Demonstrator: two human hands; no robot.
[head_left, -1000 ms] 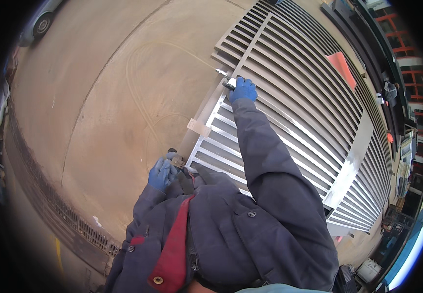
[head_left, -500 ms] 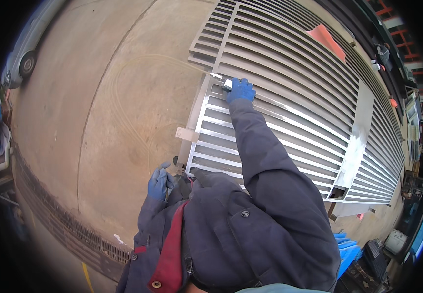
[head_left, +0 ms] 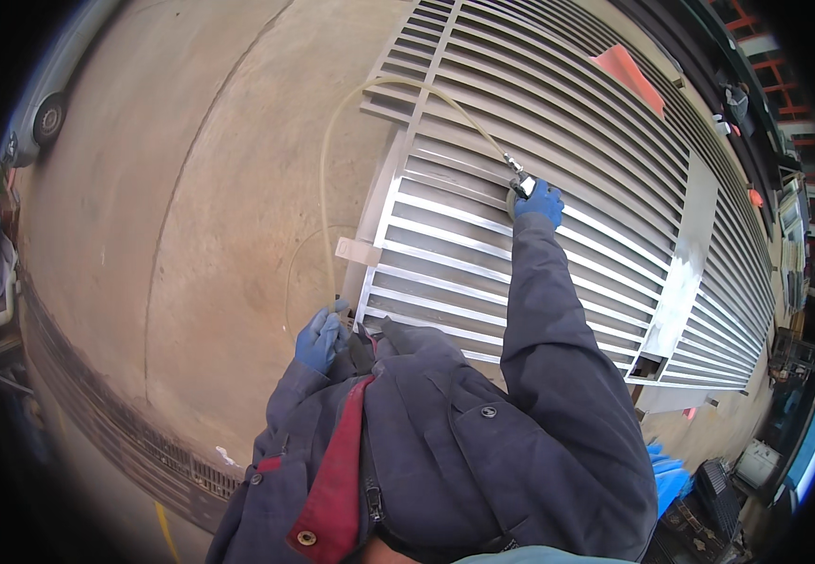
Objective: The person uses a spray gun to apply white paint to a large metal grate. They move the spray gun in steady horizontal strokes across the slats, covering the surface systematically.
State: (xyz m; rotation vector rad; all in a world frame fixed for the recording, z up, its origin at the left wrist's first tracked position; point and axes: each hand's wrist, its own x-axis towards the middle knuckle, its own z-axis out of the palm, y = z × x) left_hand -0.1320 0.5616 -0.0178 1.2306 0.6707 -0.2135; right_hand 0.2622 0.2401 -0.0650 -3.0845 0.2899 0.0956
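Observation:
My right hand [head_left: 541,202], in a blue glove, is closed round a small pneumatic sander [head_left: 523,185] resting on a slatted metal panel [head_left: 454,202]. The sander's round pad is mostly hidden under the tool and the hand. From its metal coupling a pale air hose [head_left: 330,188] arches left over the panel's edge and comes down to my left hand [head_left: 321,336]. That hand, gloved too, is held close to my body with its fingers curled round the hose. Near my right arm the slats look bright and shiny; farther away they are dull grey.
An orange sheet [head_left: 630,77] lies on the far slats. A pale tab [head_left: 359,251] juts from the panel's left edge. Concrete floor [head_left: 210,235] spreads to the left, with a parked car [head_left: 50,103] and a drain grate [head_left: 144,437]. Blue material [head_left: 668,477] lies at lower right.
My right hand has moved the sander rightward along the slats, away from the panel's left edge. The hose has lifted into a higher arch and now reaches my left hand, whose fingers have curled in.

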